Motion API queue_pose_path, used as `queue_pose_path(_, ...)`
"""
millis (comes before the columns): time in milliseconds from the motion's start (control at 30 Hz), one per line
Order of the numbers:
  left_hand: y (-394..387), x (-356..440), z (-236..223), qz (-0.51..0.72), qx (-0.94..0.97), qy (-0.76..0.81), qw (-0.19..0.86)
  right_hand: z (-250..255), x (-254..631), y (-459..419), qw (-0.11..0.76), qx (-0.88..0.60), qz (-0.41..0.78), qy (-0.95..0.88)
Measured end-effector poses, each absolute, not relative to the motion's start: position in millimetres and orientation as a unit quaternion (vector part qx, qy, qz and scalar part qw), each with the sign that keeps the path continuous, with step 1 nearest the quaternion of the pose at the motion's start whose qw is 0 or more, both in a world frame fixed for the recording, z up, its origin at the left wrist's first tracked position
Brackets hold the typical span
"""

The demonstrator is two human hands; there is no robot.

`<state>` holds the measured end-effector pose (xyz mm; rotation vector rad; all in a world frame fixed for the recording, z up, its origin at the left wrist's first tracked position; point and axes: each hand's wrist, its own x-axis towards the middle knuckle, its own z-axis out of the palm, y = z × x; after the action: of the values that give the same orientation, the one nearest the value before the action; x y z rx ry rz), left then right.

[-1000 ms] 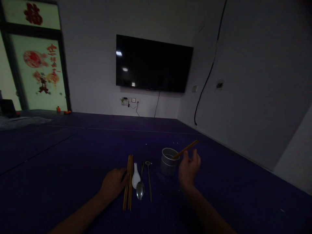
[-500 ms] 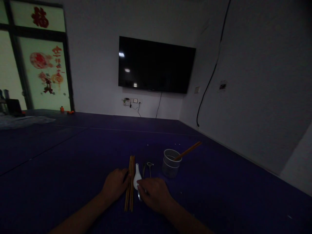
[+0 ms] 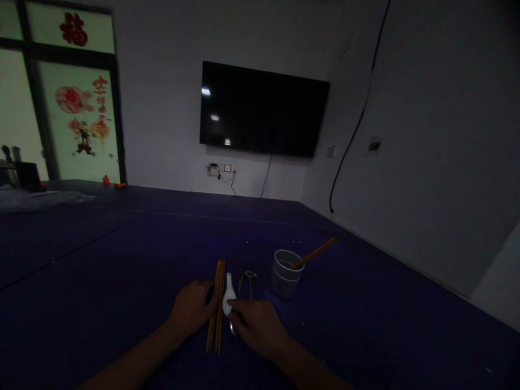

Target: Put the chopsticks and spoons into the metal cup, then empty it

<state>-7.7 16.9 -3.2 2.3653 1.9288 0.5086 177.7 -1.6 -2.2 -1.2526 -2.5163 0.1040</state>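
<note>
Rested the left hand [image 3: 193,306] low over the purple top [image 3: 385,330], with finger ends touching the bunch of chopsticks [image 3: 216,309]. Bent those fingers a little, but could not tell if pinching or just pressing. Had the right hand [image 3: 258,325] across from it, palm down, with thumb and pointing finger close together at the wide end of the white spoon [image 3: 229,297]. Touched the white spoon there, it seemed, but could not tell how tight, or what was under the palm.

Saw the white spoon just beside the chopsticks, on their right, thin end pointing away. Saw a bit of the shiny spoon [image 3: 232,327] peeking out by the right thumb, most of it hidden. Saw the long metal tool [image 3: 251,280] next along, round end far off, near end under the right hand.

Found the gray cup [image 3: 285,276] standing up, farther right, apart from both hands. Found brown sticks [image 3: 319,252] inside it, leaning right over the rim. Looked past all this to a big black TV [image 3: 264,108] on the wall [image 3: 158,108].
</note>
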Motion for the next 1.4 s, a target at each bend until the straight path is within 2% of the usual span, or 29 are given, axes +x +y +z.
queue_pose_path(1400,14.4,-13.5,1.3,0.117,0.759,0.641,0.021,2.3,175.1,-4.2,0.163,-0.427,0.044,-0.888)
